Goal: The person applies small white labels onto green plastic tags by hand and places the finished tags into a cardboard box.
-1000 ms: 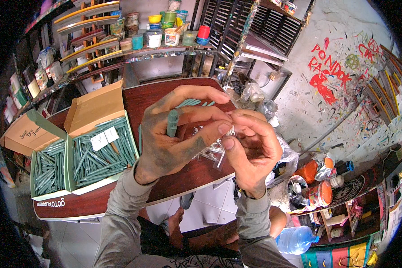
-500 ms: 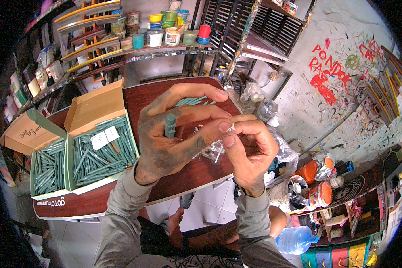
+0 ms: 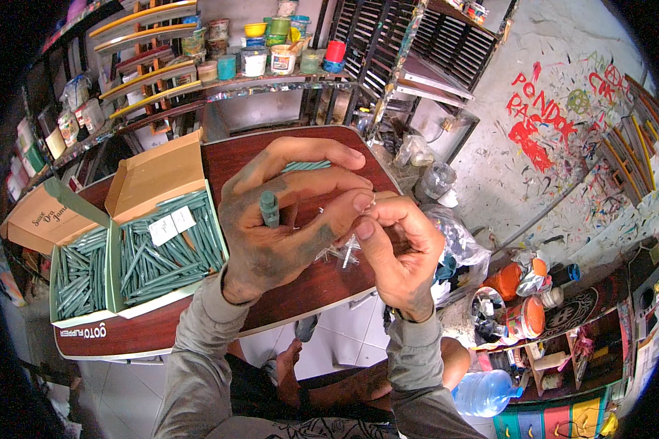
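My left hand (image 3: 260,252) is raised over the dark red table (image 3: 234,161), a green pen-like stick (image 3: 269,208) poking up between its curled fingers. Its thumb and a fingertip meet my right hand (image 3: 406,256), which is closed in a pinch. At the fingertips shows a tiny whitish piece (image 3: 374,201), too small to make out. Beneath the hands, small clear and white pieces (image 3: 348,252) lie scattered on the tabletop. A row of green sticks (image 3: 307,166) rests behind my left hand, partly hidden by it.
At the left stand two open cardboard boxes, one with a label on its green sticks (image 3: 168,256), the other full of similar sticks (image 3: 80,282). Paint pots (image 3: 253,61) line the back shelf. Plastic bags (image 3: 454,234), orange-lidded tubs (image 3: 526,316) and a blue water bottle (image 3: 483,394) are at the right.
Both hands have shifted slightly left, the right one a little further, and the stick has tilted and moved left with my left hand. More of the clear pieces on the table now shows.
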A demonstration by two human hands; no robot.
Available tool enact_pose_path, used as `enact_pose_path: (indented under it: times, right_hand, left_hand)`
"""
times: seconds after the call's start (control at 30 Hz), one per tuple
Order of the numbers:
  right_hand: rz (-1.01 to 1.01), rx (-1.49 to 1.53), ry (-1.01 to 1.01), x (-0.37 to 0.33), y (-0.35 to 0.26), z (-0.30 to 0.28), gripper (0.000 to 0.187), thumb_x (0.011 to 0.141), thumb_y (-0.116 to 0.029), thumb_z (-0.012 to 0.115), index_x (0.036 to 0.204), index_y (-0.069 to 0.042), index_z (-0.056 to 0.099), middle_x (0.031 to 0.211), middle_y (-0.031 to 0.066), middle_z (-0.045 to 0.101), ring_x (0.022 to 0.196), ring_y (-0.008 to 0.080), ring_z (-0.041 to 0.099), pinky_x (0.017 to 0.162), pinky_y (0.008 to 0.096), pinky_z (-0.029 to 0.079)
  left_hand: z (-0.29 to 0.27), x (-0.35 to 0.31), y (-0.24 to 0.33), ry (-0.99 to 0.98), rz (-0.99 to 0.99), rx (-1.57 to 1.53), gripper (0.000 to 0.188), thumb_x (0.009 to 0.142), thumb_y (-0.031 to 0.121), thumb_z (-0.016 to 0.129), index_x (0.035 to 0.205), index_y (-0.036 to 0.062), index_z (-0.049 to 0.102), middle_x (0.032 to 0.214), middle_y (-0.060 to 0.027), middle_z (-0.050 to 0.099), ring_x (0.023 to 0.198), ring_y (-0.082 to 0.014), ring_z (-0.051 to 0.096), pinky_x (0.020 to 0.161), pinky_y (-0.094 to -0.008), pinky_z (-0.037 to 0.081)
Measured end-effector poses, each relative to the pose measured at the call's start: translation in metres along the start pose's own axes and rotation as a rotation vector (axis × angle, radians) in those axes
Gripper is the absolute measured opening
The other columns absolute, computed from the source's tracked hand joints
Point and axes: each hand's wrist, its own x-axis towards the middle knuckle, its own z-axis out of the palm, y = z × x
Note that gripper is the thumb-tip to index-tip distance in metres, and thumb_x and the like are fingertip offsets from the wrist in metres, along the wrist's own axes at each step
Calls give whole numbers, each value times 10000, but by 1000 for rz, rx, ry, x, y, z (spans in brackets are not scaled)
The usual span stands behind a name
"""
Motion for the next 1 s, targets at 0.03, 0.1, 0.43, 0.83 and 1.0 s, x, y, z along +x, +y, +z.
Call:
enact_pose_path:
  times: [0.03, 0.1, 0.43, 0.83, 1.0]
  right_hand:
    - [30, 18, 3, -1, -1, 2, 49, 901, -3, 671, 941, 18, 652, 877, 91, 692, 799, 157, 661, 725, 284, 514]
    - [38, 7, 8, 0, -3, 3, 47, 911, -6, 663, 946, 23, 650, 879, 97, 690, 787, 168, 663, 714, 287, 516]
    - [-208, -226, 103, 6, -12, -4, 73, 910, 24, 641, 976, 50, 657, 921, 159, 694, 815, 244, 671, 726, 327, 529]
    - [-52, -80, 195, 8, -17, -3, 152, 875, 29, 698, 1026, 35, 677, 990, 115, 676, 894, 176, 650, 792, 286, 516]
    - [-31, 22, 167, 2, -10, -6, 135, 880, 53, 693, 1010, 39, 662, 985, 91, 659, 900, 138, 628, 814, 258, 497]
  left_hand:
    - [-1, 0, -1, -4, 19, 8, 144, 819, 46, 746, 948, -15, 727, 1124, -130, 647, 899, -196, 648, 650, -240, 540]
    - [-1, 0, 2, 37, -61, -49, 173, 812, 78, 765, 967, 6, 737, 1119, -124, 655, 897, -183, 658, 679, -241, 539]
    - [7, 2, 2, -127, -290, -191, 206, 784, 137, 802, 932, 11, 733, 953, -110, 686, 856, -180, 658, 728, -292, 522]
    - [11, 3, 9, -69, -106, 58, 127, 810, 117, 792, 906, 53, 738, 905, -89, 710, 793, -204, 680, 674, -313, 531]
    - [13, 2, 16, -88, -119, 157, 117, 815, 98, 783, 919, 59, 745, 916, -81, 702, 790, -199, 676, 672, -305, 528]
